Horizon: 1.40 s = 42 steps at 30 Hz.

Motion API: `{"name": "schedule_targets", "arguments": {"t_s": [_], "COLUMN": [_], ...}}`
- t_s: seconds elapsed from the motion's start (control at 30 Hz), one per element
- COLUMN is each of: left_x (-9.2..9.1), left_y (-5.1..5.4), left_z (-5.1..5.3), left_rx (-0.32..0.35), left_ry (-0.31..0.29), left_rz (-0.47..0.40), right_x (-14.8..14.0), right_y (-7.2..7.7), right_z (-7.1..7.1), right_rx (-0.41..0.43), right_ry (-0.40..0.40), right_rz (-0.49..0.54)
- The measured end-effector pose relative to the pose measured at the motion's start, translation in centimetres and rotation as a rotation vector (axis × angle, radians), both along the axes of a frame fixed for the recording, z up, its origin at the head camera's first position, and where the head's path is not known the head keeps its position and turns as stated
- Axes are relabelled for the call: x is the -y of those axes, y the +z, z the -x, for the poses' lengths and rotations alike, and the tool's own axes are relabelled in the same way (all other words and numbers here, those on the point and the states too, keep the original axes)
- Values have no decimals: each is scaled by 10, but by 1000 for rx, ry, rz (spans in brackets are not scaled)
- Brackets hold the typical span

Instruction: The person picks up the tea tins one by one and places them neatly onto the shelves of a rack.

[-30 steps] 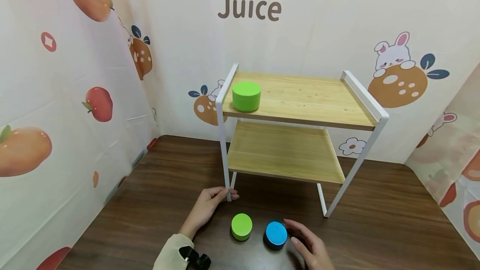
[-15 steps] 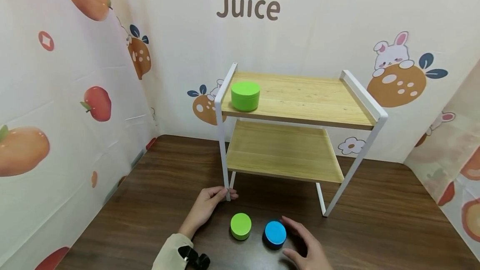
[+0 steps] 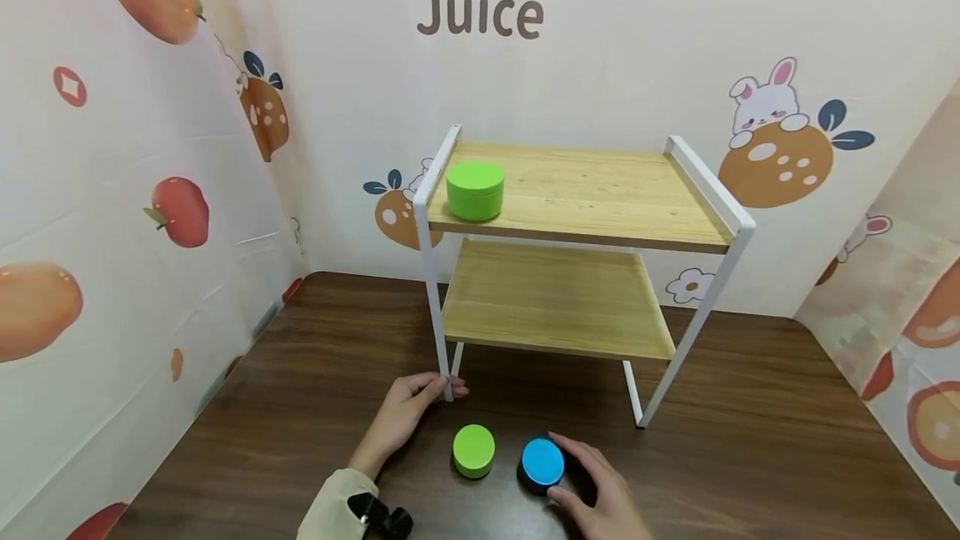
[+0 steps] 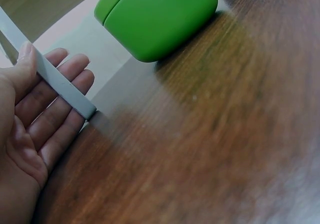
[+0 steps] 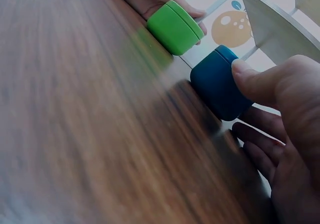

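Note:
My left hand [image 3: 401,415] pinches the foot of the white front-left leg [image 4: 62,87] of a two-tier shelf [image 3: 585,198], thumb in front and fingers behind. With thumb and index finger on either side, my right hand [image 3: 600,486] holds a small round blue jar [image 3: 542,462] standing on the table. In the right wrist view the thumb [image 5: 245,76] touches the edge of its lid; the index fingertip is hidden. Between the hands stands a small green jar [image 3: 473,450], apart from both. A larger green jar [image 3: 476,192] sits on the left end of the top board.
The shelf's lower wooden board [image 3: 558,298] lies between slanted white side frames. Dark brown wood forms the table [image 3: 757,440]. Printed curtains [image 3: 337,90] hang behind and at both sides. A black device [image 3: 382,515] is strapped to the left wrist.
My right hand has moved left around the blue jar, its thumb now touching it. The head view has turned slightly right. The left hand keeps its hold on the shelf leg.

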<state>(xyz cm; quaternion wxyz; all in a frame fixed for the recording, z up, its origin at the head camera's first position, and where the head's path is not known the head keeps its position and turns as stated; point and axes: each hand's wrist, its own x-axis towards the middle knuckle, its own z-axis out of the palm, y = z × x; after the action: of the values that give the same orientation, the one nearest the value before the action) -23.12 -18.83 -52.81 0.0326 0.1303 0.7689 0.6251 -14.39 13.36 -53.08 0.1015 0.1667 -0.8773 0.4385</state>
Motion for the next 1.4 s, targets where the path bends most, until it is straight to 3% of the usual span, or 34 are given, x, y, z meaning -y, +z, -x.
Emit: {"name": "schedule_targets", "arguments": {"t_s": [0.3,0.47,0.63,0.8,1.07,1.3,1.4], "left_x": [0,0,-1,-1,0,0,0], "left_y": [2,1,0,0,0,1,1], "left_z": [-1,-1,0,1,1,0,0], "left_rx": [6,8,3,6,-1,10,11], "left_ry": [13,9,1,1,2,8,7], "left_rz": [2,-3,-13,-17,-6,-14,-15], "right_x": [8,8,8,7,5,5,6], "right_y": [3,3,2,2,-3,-3,-2], "right_z": [-1,-2,-2,-2,0,0,-1], "right_rx": [58,81,48,84,-90,-96,-63], "right_ry": [-88,-85,-70,-70,-40,-34,-50], "right_rz": [1,8,26,53,11,17,19]}}
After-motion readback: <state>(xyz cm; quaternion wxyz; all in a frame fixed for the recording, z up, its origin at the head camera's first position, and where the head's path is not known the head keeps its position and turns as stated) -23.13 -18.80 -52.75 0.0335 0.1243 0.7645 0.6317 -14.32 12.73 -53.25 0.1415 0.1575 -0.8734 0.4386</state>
